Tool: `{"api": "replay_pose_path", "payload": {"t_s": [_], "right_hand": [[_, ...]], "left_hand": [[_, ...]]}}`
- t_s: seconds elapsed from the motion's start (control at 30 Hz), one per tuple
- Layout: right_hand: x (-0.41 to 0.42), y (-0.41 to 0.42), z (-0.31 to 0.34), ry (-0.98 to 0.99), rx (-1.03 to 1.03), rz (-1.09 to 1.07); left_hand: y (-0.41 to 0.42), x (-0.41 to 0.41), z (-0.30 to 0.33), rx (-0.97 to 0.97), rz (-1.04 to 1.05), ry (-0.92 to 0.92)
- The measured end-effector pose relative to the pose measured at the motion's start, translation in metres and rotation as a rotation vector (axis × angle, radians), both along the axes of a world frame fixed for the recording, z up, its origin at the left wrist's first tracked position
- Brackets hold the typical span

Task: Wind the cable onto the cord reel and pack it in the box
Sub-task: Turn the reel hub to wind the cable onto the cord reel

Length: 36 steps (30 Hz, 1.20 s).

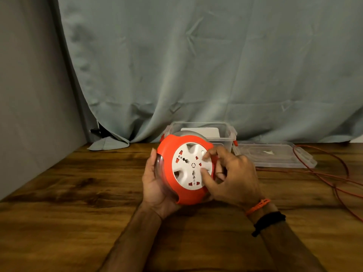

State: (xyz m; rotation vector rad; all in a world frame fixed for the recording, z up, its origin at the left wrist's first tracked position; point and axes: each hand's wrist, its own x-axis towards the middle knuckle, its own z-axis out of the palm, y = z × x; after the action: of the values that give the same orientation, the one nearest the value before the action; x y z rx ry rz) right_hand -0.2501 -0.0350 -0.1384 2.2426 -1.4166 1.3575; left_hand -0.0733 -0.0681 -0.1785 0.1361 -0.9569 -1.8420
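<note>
Reel: the cord reel (186,169) is held above the worktop (78,183), tilted, white socket face toward the camera
Left hand (157,185): its grip cups the reel's left rim
Right hand (233,173): nearer the winding; fingertips (205,157) pressed on the white dial, grip closed on it
Cable (334,179): slack loops lie to the right, so it feeds in from the right-hand side
Box (220,132): open, just behind the reel; lid (275,156) beside it

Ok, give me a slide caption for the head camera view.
Left hand steadies cord reel; right hand turns its face, cable loose.
</note>
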Motion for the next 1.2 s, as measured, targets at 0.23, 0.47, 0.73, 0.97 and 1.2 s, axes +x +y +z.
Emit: {"api": "replay_pose_path", "payload": {"t_s": [0.23,0.47,0.73,0.97,1.2], "right_hand": [[-0.001,0.001,-0.002,0.224,0.108,0.038],[-0.001,0.002,-0.002,0.226,0.005,-0.047],[0.007,0.004,-0.01,0.121,0.034,-0.257],[0.025,0.003,-0.013,-0.019,0.037,-0.258],[0.002,0.002,0.0,0.025,0.03,-0.007]], "left_hand": [[-0.002,0.002,-0.001,-0.024,-0.051,0.0],[-0.001,0.001,-0.001,0.013,-0.175,-0.018],[0.002,-0.005,-0.001,0.0,0.005,-0.047],[0.003,-0.005,0.002,0.006,0.048,-0.014],[-0.002,-0.001,0.002,0.015,-0.04,0.058]]}}
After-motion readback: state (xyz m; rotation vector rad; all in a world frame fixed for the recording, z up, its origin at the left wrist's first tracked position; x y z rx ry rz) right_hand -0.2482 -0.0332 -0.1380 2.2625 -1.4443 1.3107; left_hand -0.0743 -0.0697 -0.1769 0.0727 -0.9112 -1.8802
